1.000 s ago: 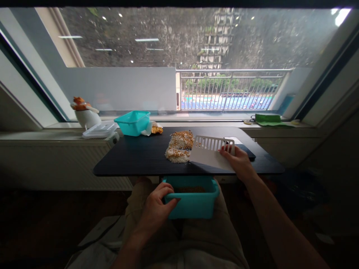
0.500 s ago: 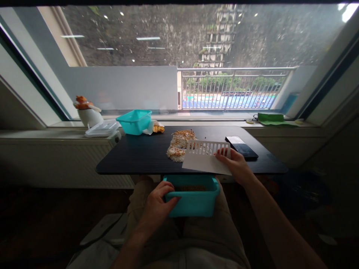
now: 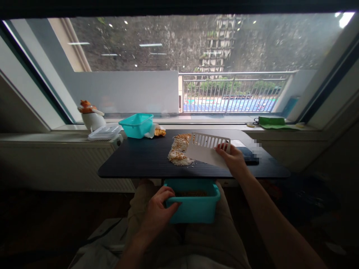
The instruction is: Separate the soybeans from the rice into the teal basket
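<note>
My right hand (image 3: 232,156) grips a white slotted plastic scraper (image 3: 206,152) by its right end, tilted over the dark table. Just left of the scraper lies a pile of white and orange-brown grains (image 3: 179,151), partly covered by it. My left hand (image 3: 161,205) is closed on the left rim of a turquoise plastic tub (image 3: 193,209), thumb outside and fingers at the edge. The tub rests on the lap below the table's front edge, with brownish grains (image 3: 193,193) in its bottom.
On the dark table (image 3: 140,160) stand another turquoise tub (image 3: 136,127) and a crumpled orange-and-white wrapper (image 3: 159,131) at back left. A dark phone-like device (image 3: 248,155) lies right of the scraper. A clear lid (image 3: 104,131), white figure (image 3: 92,118) and green pouch (image 3: 272,122) sit along the sill.
The scraper has risen slightly and tilted, its left end higher, uncovering more grains at the pile's front. My left hand keeps its hold on the tub. The whole view has shifted slightly downward.
</note>
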A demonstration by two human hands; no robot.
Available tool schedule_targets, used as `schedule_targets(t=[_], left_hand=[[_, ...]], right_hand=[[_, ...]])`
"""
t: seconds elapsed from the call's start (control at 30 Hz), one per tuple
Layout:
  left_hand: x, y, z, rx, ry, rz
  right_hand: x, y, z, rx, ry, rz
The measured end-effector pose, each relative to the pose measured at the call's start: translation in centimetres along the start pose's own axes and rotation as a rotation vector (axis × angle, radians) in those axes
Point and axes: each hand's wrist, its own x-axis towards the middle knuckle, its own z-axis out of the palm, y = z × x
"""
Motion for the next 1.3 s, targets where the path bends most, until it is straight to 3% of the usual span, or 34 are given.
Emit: schedule_targets(t=[0.2,0.5,0.83,1.3], left_hand=[[0.0,-0.4,-0.3,0.001,0.01,-0.014],[0.1,-0.7,-0.3,-0.002,0.029,-0.016],[0.4,-0.4,-0.8,0.001,0.037,0.008],[0.4,-0.2,-0.7,0.009,0.048,0.022]], right_hand=[[-0.1,0.7,2.7,-0.038,-0.057,-0.058],[-0.2,1.6,1.4,-0.1,0.027,-0.157],[0.4,2.8,3.9,-0.06,-0.078,-0.125],[0.5,4.3,4.0,-0.027,-0.16,-0.13]])
